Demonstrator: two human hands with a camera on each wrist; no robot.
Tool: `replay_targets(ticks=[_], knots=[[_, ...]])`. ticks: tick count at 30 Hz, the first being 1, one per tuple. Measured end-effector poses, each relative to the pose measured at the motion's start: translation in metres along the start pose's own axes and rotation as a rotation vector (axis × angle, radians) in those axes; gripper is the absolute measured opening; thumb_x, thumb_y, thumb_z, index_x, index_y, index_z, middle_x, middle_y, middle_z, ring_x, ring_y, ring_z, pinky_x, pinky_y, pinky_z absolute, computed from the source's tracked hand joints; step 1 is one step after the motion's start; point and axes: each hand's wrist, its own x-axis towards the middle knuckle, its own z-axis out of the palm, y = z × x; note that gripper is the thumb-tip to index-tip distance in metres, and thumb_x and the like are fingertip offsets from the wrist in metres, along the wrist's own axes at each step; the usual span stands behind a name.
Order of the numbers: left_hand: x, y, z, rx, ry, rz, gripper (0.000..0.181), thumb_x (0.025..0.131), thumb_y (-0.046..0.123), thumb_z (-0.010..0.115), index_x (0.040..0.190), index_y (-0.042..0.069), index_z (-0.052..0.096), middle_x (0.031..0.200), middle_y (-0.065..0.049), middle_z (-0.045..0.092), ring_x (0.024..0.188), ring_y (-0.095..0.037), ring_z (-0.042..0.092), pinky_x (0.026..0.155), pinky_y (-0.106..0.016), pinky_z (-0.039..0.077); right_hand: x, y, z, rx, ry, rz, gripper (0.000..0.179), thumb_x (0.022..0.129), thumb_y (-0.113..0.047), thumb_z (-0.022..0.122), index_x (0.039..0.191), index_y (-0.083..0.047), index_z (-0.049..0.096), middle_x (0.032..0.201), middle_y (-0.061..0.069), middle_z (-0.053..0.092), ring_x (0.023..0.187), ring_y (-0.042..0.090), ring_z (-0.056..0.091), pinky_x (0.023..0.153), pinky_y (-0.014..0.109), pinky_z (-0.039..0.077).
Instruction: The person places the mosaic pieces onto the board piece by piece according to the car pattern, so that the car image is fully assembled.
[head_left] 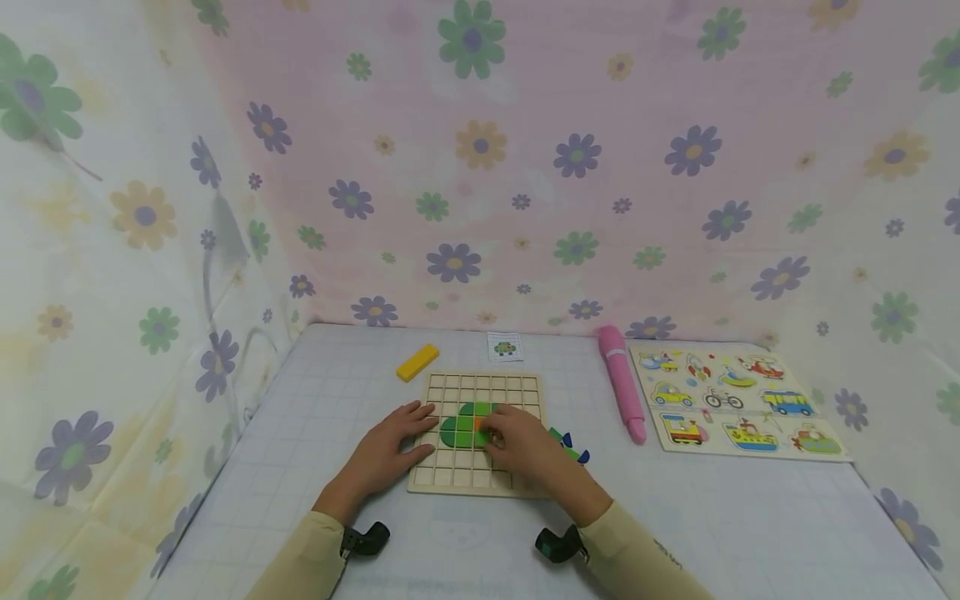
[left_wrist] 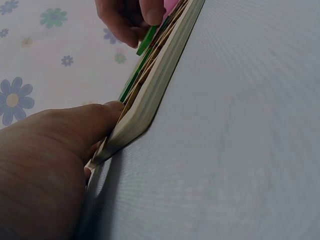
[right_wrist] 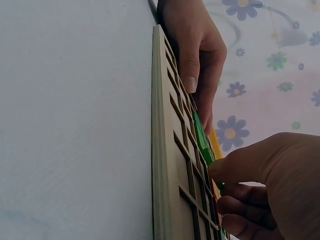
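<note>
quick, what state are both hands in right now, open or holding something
Left hand: open, resting on the wooden grid board.
Right hand: closed, pinching a green piece.

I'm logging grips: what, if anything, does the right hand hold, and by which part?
The right hand pinches a green tile, apparently by its edges.
</note>
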Motion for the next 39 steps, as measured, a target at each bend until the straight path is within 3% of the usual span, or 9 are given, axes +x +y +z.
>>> replay_targets(ticks=[13, 28, 32, 39], knots=[[0.0, 0.002, -0.001, -0.001, -0.007, -0.005, 0.053, 0.105, 0.033, 0.075, 0.153, 0.014, 0.065, 0.167, 0.001, 0.048, 0.16, -0.034, 0.031, 0.126, -0.063, 0.029, -0.001, 0.003, 0.005, -0.015, 0.008, 0.02, 0.021, 0.096, -0.014, 0.084, 0.116, -0.013, 0.079, 0.105, -0.004, 0.065, 0.089, 0.011, 0.058, 0.085, 0.034, 0.059], [0.001, -0.005, 0.001, 0.019, -0.005, 0.021, 0.054, 0.105, 0.036, 0.074, 0.154, 0.015, 0.064, 0.167, 0.001, 0.048, 0.16, -0.032, 0.032, 0.125, -0.063, 0.031, 0.0, 0.001, 0.007, 0.004, 0.025, 0.005, 0.014, 0.096, -0.01, 0.083, 0.109, -0.013, 0.079, 0.1, -0.005, 0.067, 0.085, 0.009, 0.057, 0.078, 0.03, 0.057], [0.001, -0.006, 0.001, 0.012, -0.002, 0.017, 0.054, 0.105, 0.036, 0.074, 0.154, 0.015, 0.065, 0.167, 0.002, 0.048, 0.16, -0.031, 0.032, 0.125, -0.063, 0.031, 0.001, -0.001, 0.001, 0.008, 0.01, 0.023, 0.017, 0.095, -0.012, 0.084, 0.112, -0.011, 0.08, 0.103, -0.003, 0.069, 0.088, 0.012, 0.06, 0.082, 0.034, 0.059], [0.002, -0.005, 0.001, 0.024, -0.014, 0.01, 0.054, 0.106, 0.037, 0.074, 0.154, 0.015, 0.064, 0.167, 0.002, 0.048, 0.161, -0.03, 0.031, 0.126, -0.061, 0.031, -0.005, 0.002, -0.02, 0.063, 0.027, 0.122, 0.02, 0.096, -0.015, 0.085, 0.115, -0.012, 0.081, 0.103, -0.005, 0.071, 0.092, 0.014, 0.063, 0.084, 0.038, 0.06]])
